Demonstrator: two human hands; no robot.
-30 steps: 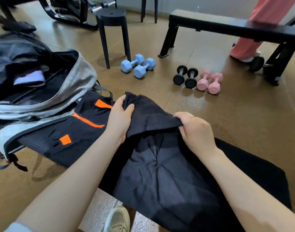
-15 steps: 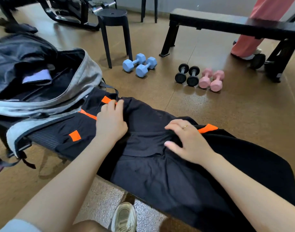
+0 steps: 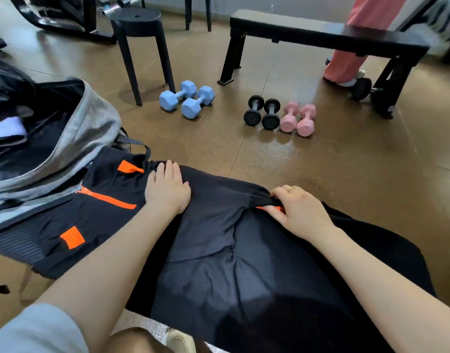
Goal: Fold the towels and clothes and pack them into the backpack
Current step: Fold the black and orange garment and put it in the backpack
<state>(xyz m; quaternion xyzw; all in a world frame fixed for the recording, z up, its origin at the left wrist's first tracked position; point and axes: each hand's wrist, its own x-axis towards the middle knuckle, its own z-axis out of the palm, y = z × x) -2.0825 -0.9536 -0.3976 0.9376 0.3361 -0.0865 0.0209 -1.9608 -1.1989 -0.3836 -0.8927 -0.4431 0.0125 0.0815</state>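
A dark garment (image 3: 219,250) lies spread over the black bench in front of me, its far edge folded over. My left hand (image 3: 168,189) presses flat on the garment's far left part, fingers straight. My right hand (image 3: 298,207) pinches a bunched fold at the garment's right, by a small orange patch. To the left lies the open backpack (image 3: 73,138), grey-rimmed with black and orange panels. Inside it I see a white folded cloth (image 3: 7,127).
On the brown floor ahead lie blue dumbbells (image 3: 187,99), black dumbbells (image 3: 262,112) and pink dumbbells (image 3: 299,118). A black stool (image 3: 139,26) stands at the back left, a black bench (image 3: 320,34) at the back right with a person's pink trouser legs (image 3: 346,64) behind it.
Both hands brought the garment's lifted edge down onto the bench. The left hand went from gripping to pressing flat; the right hand now pinches a fold at the right.
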